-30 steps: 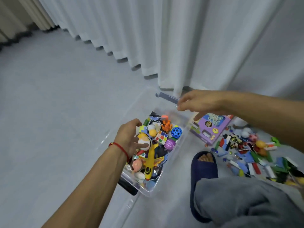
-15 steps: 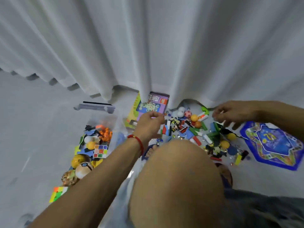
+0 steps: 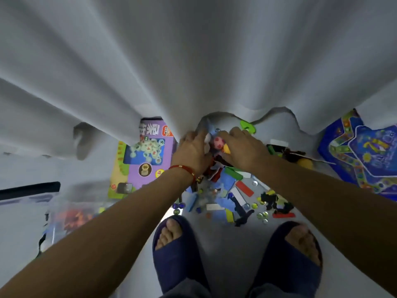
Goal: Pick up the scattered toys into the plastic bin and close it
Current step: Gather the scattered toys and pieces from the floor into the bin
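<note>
A heap of small toys (image 3: 233, 190), bricks, marbles and flat pieces, lies on the floor in front of my feet. My left hand (image 3: 193, 152) and my right hand (image 3: 242, 149) meet at the heap's far end, cupped around a pink spotted ball (image 3: 218, 143) and an orange ball (image 3: 226, 149). Their fingers curl over the small toys there. The clear plastic bin (image 3: 64, 214), part filled with toys, stands at the lower left, blurred. A purple game box (image 3: 148, 155) lies between the bin and the heap.
A white curtain (image 3: 193, 61) hangs right behind the heap, its hem touching the toys. A blue game board (image 3: 361, 153) lies at the right. My feet in dark blue slippers (image 3: 178, 250) stand just before the heap. A dark bar (image 3: 30, 190) shows at the left edge.
The view swung from the bin to the toy heap. My left hand left the bin and joined my right hand at the far end of the heap, both closing around the balls.
</note>
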`<state>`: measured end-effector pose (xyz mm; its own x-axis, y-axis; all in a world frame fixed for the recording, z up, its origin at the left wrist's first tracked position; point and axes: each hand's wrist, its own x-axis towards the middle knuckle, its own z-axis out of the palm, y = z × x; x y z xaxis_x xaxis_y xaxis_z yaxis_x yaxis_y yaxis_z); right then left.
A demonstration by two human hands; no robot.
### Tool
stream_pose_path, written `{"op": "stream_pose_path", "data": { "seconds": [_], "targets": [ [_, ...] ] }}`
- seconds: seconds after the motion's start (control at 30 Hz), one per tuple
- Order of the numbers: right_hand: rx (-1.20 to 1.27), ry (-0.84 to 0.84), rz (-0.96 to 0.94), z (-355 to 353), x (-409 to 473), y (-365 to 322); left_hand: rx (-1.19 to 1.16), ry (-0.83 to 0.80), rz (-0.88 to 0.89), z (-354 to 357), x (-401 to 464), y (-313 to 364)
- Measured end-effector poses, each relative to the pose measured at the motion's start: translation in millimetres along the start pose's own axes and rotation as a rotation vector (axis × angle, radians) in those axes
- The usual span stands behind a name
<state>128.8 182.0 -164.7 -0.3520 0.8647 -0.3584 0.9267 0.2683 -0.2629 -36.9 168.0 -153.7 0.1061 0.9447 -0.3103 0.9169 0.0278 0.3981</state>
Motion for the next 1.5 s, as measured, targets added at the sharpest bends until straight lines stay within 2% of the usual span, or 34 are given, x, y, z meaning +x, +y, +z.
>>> {"op": "stream_pose_path", "data": {
  "seconds": [0.1,0.2,0.37,0.4,0.47,0.57,0.6,0.67,0.77,0.93,1.0,1.13,1.23,1.33,1.43,1.5],
  "targets": [
    [-0.066,0.049,0.002,24,26,-11,0.200,-0.044,0.073,17,37,-6],
    [-0.066,0.092,0.004,36,36,-11,0.294,-0.046,0.085,31,58,-11],
    [-0.020,0.297,-0.003,40,14,2,0.251,-0.058,-0.004,33,66,-11],
    [0.097,0.342,0.010,38,5,5,0.207,-0.042,-0.009,31,63,-10],
    [0.489,0.367,0.122,28,-14,7,0.114,0.034,-0.019,22,49,-5],
    [1.135,0.141,0.388,-3,-40,1,-0.116,0.161,-0.044,1,7,6],
    [1.284,0.056,0.426,-16,-49,-2,-0.236,0.181,-0.078,-8,-12,9],
    [1.419,-0.086,0.443,-47,-67,-11,-0.579,0.183,-0.212,-31,-54,12],
    [1.346,-0.289,0.291,-103,-89,-37,-1.036,0.223,-0.386,-73,-124,5],
    [0.953,-0.561,-0.008,-187,-98,-136,-1.499,0.359,-0.501,-138,-253,-63],
    [0.810,-0.619,-0.093,-202,-102,-197,-1.545,0.426,-0.569,-153,-306,-98],
    [0.580,-0.661,-0.254,-189,-121,-322,-1.611,0.558,-0.836,-153,-388,-156],
    [0.511,-0.617,-0.261,-166,-123,-385,-1.761,0.594,-0.899,-157,-412,-178],
    [0.369,-0.513,-0.234,-151,-120,-411,-1.819,0.614,-0.922,-167,-413,-185],
    [0.267,-0.415,-0.255,-154,-120,-405,-1.732,0.535,-0.903,-176,-403,-179],
    [0.244,-0.386,-0.257,-163,-121,-387,-1.642,0.553,-0.922,-180,-392,-174]
  ]
}}
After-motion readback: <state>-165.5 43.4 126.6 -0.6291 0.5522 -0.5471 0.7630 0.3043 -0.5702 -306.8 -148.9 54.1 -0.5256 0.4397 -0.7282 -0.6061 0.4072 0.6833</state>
